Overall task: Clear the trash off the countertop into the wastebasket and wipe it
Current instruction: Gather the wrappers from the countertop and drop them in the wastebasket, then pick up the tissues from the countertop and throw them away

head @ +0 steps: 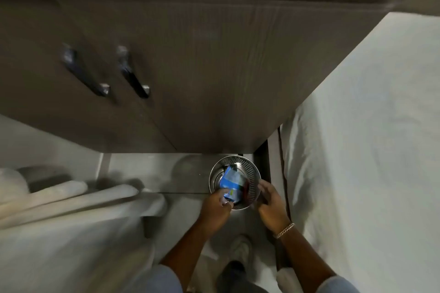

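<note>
A round metal wastebasket (252,169) with a ribbed inner wall stands on the floor below the cabinet. Over its mouth hangs a blue wrapper (230,182), pinched at its near end by my left hand (215,207). My right hand (271,200) hovers at the basket's right rim, fingers spread, holding nothing. The countertop is only a blurred strip along the top of the frame.
A brown wooden cabinet (190,66) with two dark handles (133,74) fills the upper frame. A white wall (369,150) stands on the right. Folded pale towels (71,200) lie on a shelf at the left. My shoes (240,252) are on the floor below.
</note>
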`<state>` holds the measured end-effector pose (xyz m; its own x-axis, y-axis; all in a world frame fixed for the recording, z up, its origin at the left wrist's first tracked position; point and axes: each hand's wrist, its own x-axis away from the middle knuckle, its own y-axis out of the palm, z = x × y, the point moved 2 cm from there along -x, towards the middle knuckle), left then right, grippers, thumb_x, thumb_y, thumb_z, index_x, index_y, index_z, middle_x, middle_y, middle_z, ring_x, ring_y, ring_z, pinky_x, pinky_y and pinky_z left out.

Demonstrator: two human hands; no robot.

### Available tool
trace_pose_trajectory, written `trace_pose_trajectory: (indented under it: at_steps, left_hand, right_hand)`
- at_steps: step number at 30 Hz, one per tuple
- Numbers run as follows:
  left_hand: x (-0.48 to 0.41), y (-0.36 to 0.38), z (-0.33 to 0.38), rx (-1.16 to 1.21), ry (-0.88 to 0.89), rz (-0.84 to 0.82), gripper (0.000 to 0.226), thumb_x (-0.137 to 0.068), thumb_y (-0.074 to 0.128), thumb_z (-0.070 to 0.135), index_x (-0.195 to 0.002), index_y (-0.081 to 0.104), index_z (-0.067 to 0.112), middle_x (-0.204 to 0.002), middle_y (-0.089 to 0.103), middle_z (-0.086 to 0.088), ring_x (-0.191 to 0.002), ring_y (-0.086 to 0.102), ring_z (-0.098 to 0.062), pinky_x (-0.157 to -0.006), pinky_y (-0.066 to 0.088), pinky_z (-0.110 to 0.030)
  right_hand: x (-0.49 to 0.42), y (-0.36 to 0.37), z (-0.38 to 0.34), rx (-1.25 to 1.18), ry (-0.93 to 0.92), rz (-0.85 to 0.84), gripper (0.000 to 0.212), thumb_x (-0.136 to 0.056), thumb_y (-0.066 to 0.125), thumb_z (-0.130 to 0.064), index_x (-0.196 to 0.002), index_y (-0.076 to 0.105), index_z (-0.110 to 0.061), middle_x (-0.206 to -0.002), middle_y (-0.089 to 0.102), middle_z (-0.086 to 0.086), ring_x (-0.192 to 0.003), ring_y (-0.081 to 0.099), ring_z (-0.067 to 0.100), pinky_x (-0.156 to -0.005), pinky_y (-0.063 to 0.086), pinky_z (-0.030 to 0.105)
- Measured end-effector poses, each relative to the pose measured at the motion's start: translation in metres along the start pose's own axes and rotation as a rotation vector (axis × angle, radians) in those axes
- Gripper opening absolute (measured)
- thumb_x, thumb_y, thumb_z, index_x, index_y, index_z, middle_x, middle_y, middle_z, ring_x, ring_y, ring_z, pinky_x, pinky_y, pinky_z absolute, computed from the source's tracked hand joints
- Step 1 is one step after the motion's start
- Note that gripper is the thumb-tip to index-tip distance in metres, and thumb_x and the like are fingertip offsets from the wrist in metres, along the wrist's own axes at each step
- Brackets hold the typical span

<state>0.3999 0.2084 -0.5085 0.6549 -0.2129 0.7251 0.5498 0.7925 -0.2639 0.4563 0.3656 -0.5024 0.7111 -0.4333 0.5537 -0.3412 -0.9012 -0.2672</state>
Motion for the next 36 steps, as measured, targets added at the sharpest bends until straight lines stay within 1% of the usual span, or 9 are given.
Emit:
trace_pose_trajectory:
  at_steps: [3, 6, 9, 16, 19, 22, 27, 31, 36]
  left_hand:
    - [0.071, -0.04, 0.07, 0.016, 0.1, 0.015, 0.034, -0.087, 0.056, -0.006, -0.121, 0.061, 0.001, -0.114, 0.067, -0.016, -0.087, 0.063, -0.021, -0.069, 0.049, -0.01]
    - [0.129, -0.08, 0.143, 0.028, 0.28, 0.059, 0.033, -0.086, 0.054, -0.011, -0.117, 0.061, -0.004, -0.112, 0.067, -0.022, -0.087, 0.062, -0.016, -0.083, 0.054, -0.023]
    - [0.175, -0.123, 0.208, 0.017, 0.465, 0.129, 0.031, -0.087, 0.058, -0.004, -0.116, 0.065, 0.004, -0.114, 0.068, -0.014, -0.094, 0.064, -0.012, -0.079, 0.053, -0.013]
    - [0.214, -0.258, 0.333, 0.097, 0.761, 0.382, 0.028, -0.085, 0.057, -0.001, -0.108, 0.069, 0.011, -0.111, 0.072, -0.01, -0.092, 0.066, -0.018, -0.084, 0.055, -0.031]
    - [0.199, -0.329, 0.364, 0.058, 0.769, 0.586, 0.031, -0.081, 0.055, 0.004, -0.103, 0.069, 0.022, -0.107, 0.071, -0.004, -0.094, 0.065, -0.015, -0.066, 0.054, -0.015]
    - [0.162, -0.395, 0.383, -0.124, 0.69, 0.806, 0.04, -0.077, 0.056, 0.006, -0.115, 0.066, 0.016, -0.114, 0.068, -0.013, -0.106, 0.061, -0.028, -0.088, 0.051, -0.03]
    - [0.097, -0.448, 0.39, -0.322, 0.509, 0.739, 0.05, -0.073, 0.061, 0.021, -0.122, 0.06, 0.019, -0.125, 0.062, -0.014, -0.118, 0.055, -0.035, -0.101, 0.049, -0.042]
    - [0.076, -0.45, 0.398, -0.445, 0.613, 0.671, 0.025, -0.072, 0.064, 0.013, -0.095, 0.074, 0.017, -0.103, 0.073, -0.006, -0.1, 0.063, -0.028, -0.083, 0.053, -0.035]
    - [0.075, -0.432, 0.406, -0.284, 0.705, 0.592, 0.025, -0.072, 0.057, 0.008, -0.086, 0.076, 0.011, -0.087, 0.075, -0.007, -0.083, 0.068, -0.026, -0.074, 0.057, -0.035]
  right_hand:
    - [0.056, -0.024, -0.085, -0.012, -0.047, -0.064, 0.06, -0.07, 0.057, 0.029, -0.123, 0.049, 0.003, -0.126, 0.055, 0.022, -0.119, 0.054, 0.031, -0.098, 0.051, 0.034]
    - [0.103, -0.039, -0.182, -0.024, -0.199, -0.119, 0.055, -0.076, 0.061, 0.02, -0.125, 0.049, 0.0, -0.119, 0.059, 0.016, -0.11, 0.058, 0.022, -0.086, 0.053, 0.016]
    - [0.137, -0.045, -0.271, -0.07, -0.375, -0.16, 0.051, -0.08, 0.06, 0.016, -0.125, 0.053, -0.007, -0.119, 0.064, 0.011, -0.11, 0.062, 0.019, -0.092, 0.052, 0.025]
    - [0.145, -0.01, -0.447, 0.006, -0.806, -0.12, 0.037, -0.082, 0.065, 0.004, -0.115, 0.06, -0.011, -0.11, 0.069, 0.012, -0.099, 0.066, 0.023, -0.089, 0.055, 0.033]
    - [0.115, 0.024, -0.506, 0.197, -0.895, -0.064, 0.038, -0.082, 0.069, -0.013, -0.119, 0.059, -0.017, -0.116, 0.066, 0.002, -0.101, 0.063, 0.016, -0.086, 0.054, 0.034]
    - [0.062, 0.066, -0.567, 0.461, -0.936, 0.021, 0.052, -0.076, 0.074, -0.026, -0.123, 0.055, -0.02, -0.128, 0.058, 0.004, -0.112, 0.057, 0.02, -0.094, 0.046, 0.036]
    - [-0.029, 0.128, -0.629, 0.766, -0.667, -0.036, 0.097, -0.061, 0.083, -0.048, -0.142, 0.034, -0.027, -0.153, 0.029, 0.015, -0.139, 0.03, 0.035, -0.113, 0.034, 0.047]
    - [-0.047, 0.161, -0.632, 0.982, -0.689, -0.028, 0.068, -0.062, 0.078, -0.051, -0.121, 0.054, -0.028, -0.122, 0.063, 0.008, -0.113, 0.055, 0.03, -0.095, 0.047, 0.038]
    - [-0.032, 0.173, -0.623, 0.904, -0.819, 0.041, 0.024, -0.077, 0.061, -0.013, -0.099, 0.07, -0.017, -0.097, 0.075, 0.011, -0.094, 0.066, 0.03, -0.074, 0.051, 0.029]
